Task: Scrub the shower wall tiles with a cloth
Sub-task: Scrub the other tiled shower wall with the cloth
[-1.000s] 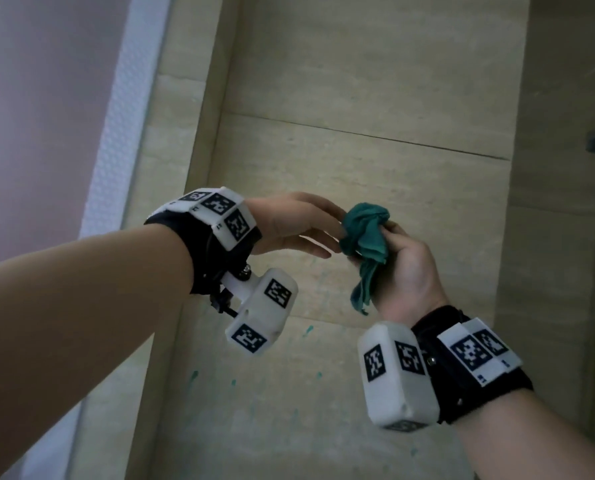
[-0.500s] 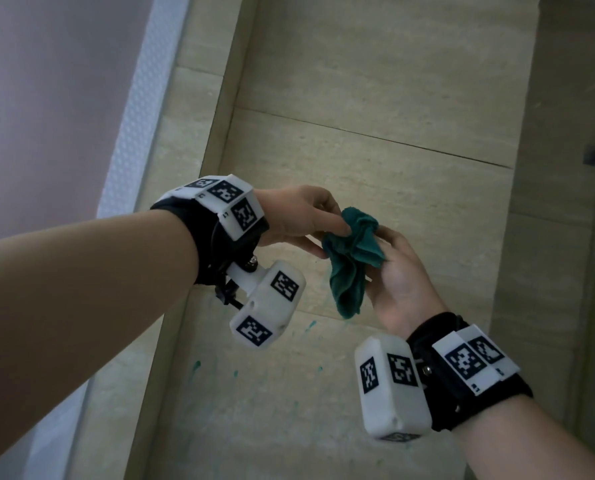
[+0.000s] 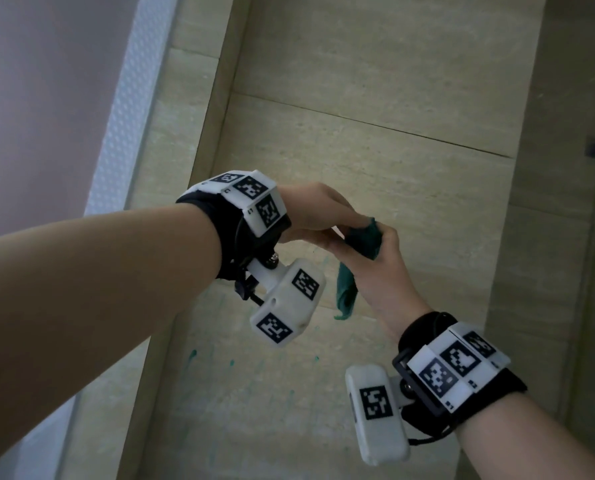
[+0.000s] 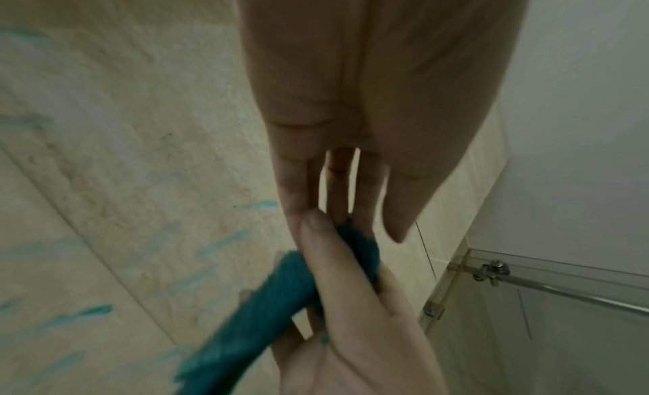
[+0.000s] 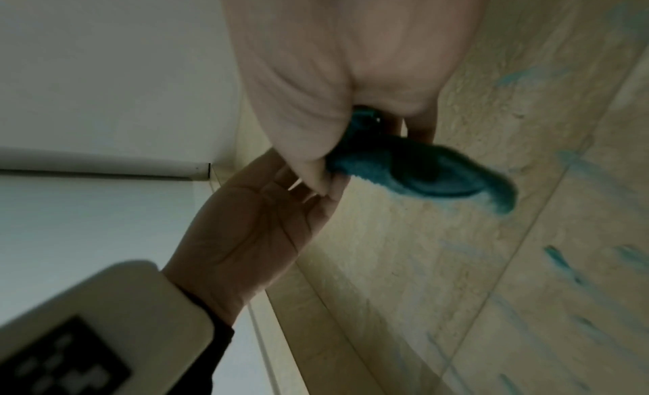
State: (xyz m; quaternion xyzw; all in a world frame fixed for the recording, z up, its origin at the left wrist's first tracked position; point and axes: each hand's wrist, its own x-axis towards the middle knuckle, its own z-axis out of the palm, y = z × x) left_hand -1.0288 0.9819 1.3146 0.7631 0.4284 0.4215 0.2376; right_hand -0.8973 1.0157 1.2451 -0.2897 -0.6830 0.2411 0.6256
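Both hands are meeting in front of the shower wall, clear of its surface. The right hand is gripping the teal cloth, thumb and fingers curled round the bunched upper part, while 1 loose end is hanging down past the heel of the palm. The left hand is reaching across with its fingers nearly straight, their tips touching the top of the cloth beside the right thumb; from the left wrist view it looks like tucking or pressing rather than a firm pinch, though blur is making that hard to settle.

Behind the hands, the beige wall tiles are running up to a grout line, and the lower tile is carrying teal smears and streaks, seen more plainly in both wrist views. A glass shower panel with a metal bracket is standing to 1 side.

As a judgement, the person is regathering the cloth into a pad, so scrubbing is paused. The upper tiles are looking clean, but the streaked lower tile is showing that much of the wiping is left to do.
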